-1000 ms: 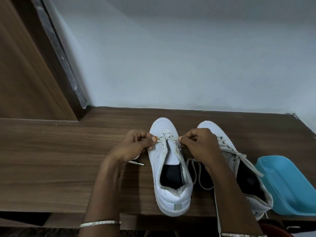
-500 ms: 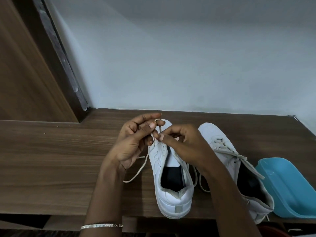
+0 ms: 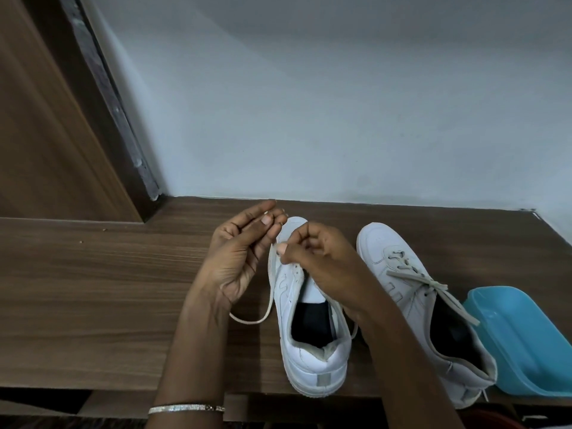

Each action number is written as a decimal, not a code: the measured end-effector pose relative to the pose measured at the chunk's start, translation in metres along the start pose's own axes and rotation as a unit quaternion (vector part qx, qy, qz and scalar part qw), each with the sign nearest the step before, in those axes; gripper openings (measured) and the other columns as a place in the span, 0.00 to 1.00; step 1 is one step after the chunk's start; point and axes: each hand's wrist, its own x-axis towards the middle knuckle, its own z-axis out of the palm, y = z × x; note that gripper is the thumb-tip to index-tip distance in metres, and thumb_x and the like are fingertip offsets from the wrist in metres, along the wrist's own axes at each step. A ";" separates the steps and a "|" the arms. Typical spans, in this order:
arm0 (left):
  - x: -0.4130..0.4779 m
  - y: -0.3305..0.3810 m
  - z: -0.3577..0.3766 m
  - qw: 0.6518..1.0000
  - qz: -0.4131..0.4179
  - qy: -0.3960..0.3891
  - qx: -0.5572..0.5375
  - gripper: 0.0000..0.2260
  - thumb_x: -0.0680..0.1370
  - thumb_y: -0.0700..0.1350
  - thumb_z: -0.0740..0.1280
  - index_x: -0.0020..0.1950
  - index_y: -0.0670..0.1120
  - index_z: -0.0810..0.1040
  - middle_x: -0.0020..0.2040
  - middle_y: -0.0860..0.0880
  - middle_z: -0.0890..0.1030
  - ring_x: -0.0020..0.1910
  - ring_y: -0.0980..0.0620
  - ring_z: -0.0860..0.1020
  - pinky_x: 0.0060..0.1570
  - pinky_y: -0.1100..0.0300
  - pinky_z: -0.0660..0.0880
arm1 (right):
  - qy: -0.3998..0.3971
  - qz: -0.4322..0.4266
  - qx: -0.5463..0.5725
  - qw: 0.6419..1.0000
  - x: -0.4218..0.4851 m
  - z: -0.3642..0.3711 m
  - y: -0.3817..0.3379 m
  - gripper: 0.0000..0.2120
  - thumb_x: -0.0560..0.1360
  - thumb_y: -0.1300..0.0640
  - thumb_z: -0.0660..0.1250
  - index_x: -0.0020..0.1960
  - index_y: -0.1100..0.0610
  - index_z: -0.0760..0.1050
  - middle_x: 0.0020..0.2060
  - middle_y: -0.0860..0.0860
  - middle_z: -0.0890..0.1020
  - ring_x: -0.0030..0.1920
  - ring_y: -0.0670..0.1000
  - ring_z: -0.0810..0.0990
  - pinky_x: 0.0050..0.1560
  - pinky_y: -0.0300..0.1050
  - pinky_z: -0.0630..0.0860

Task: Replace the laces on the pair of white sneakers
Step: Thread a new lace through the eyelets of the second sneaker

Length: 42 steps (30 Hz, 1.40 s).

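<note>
At bench [image 3: 93,289] front edge | threading lace [image 3: 271,292] into sneaker [image 3: 312,363] | right hand [image 3: 322,258] pinches lace at toe eyelets | left hand [image 3: 238,258] loose, fingers apart | next: steady tip into eyelet

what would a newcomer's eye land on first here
The right hand pinches a pale lace above the toe of the middle sneaker. The left hand is raised palm-up beside it, and the lace trails down onto the wooden table. Right of that stands the second sneaker, loosely laced, with a blue tub at the far right.
</note>
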 end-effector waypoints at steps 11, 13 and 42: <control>-0.003 -0.004 0.006 0.999 -0.045 -0.010 -0.009 0.14 0.70 0.34 0.69 0.55 0.40 0.81 0.50 0.42 0.86 0.46 0.50 0.86 0.33 0.68 0.80 | 0.009 -0.074 -0.068 0.995 0.005 0.013 0.016 0.06 0.71 0.58 0.78 0.44 0.60 0.85 0.36 0.53 0.86 0.38 0.51 0.83 0.43 0.43 0.79; -0.003 -0.003 0.005 0.999 -0.041 -0.004 0.007 0.14 0.70 0.35 0.69 0.55 0.41 0.80 0.50 0.44 0.86 0.47 0.52 0.86 0.30 0.70 0.78 | 0.001 -0.078 -0.073 0.994 0.005 0.014 0.017 0.05 0.71 0.59 0.78 0.43 0.60 0.85 0.35 0.53 0.85 0.36 0.51 0.81 0.42 0.42 0.77; 0.013 -0.023 -0.004 0.840 0.172 -0.125 0.499 0.11 0.77 0.57 0.67 0.48 0.51 0.80 0.56 0.53 0.84 0.61 0.54 0.79 0.62 0.46 0.75 | -0.064 0.102 0.147 0.982 -0.008 -0.040 0.000 0.18 0.83 0.57 0.59 0.39 0.60 0.80 0.25 0.51 0.63 0.26 0.50 0.65 0.34 0.46 0.73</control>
